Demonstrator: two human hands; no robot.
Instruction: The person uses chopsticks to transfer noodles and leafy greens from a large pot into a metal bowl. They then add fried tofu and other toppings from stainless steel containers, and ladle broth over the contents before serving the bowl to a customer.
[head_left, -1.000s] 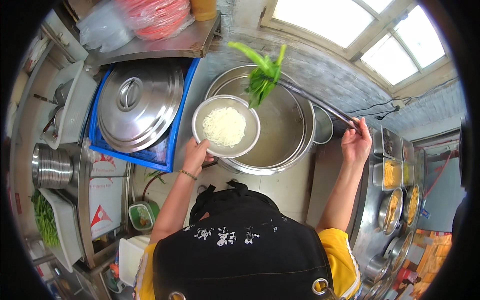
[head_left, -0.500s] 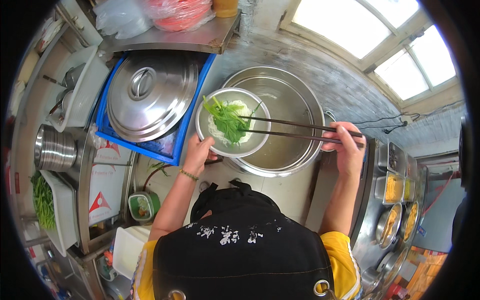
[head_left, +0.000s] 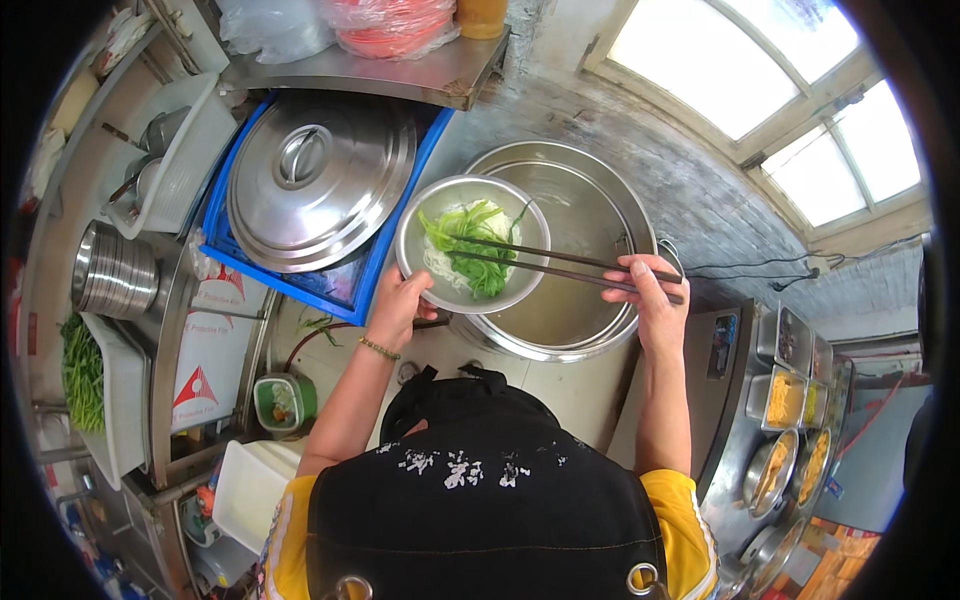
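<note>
My left hand (head_left: 403, 300) grips the near-left rim of a steel bowl (head_left: 530, 285). White noodles (head_left: 440, 268) lie in the bowl, with leafy greens (head_left: 490, 272) over them. My right hand (head_left: 648, 290) is closed around a pair of long dark chopsticks (head_left: 570, 262). Their tips reach left into the bowl and touch the greens. Behind and to the right of the bowl stands a large steel pot (head_left: 625, 215) of cloudy liquid; the bowl covers part of its left side.
Left of the pot, a round steel lid (head_left: 350, 200) rests on a blue crate (head_left: 345, 308). A steel shelf (head_left: 400, 75) holds bagged goods above. Stacked bowls (head_left: 115, 270) and a tub of greens (head_left: 85, 380) stand left. Food pans (head_left: 785, 395) line the right counter.
My right hand has moved left and the chopsticks reach further across the bowl. The greens are pushed leftward and spread differently. My left hand still holds the bowl.
</note>
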